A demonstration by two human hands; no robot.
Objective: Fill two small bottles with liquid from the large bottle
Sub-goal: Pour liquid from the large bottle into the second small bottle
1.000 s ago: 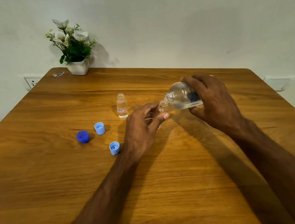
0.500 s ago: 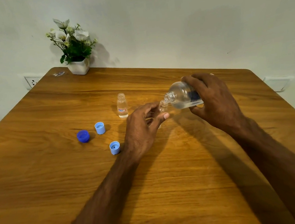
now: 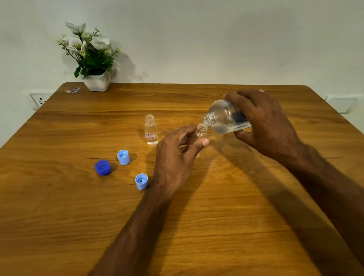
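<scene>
Right hand: now wraps the clear, rounded large bottle, tipped mouth-down.
Left hand: pinches a ribbed-neck small bottle.
Table: grained wood.

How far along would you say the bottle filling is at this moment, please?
Done: all three caps are off and lie on the table, and the standing small bottle appears to hold clear liquid. In hand: the right hand tips the large bottle, mouth at the neck of the second small bottle, which the left hand grips. Left: finishing this fill; its level is hidden behind the fingers.
</scene>
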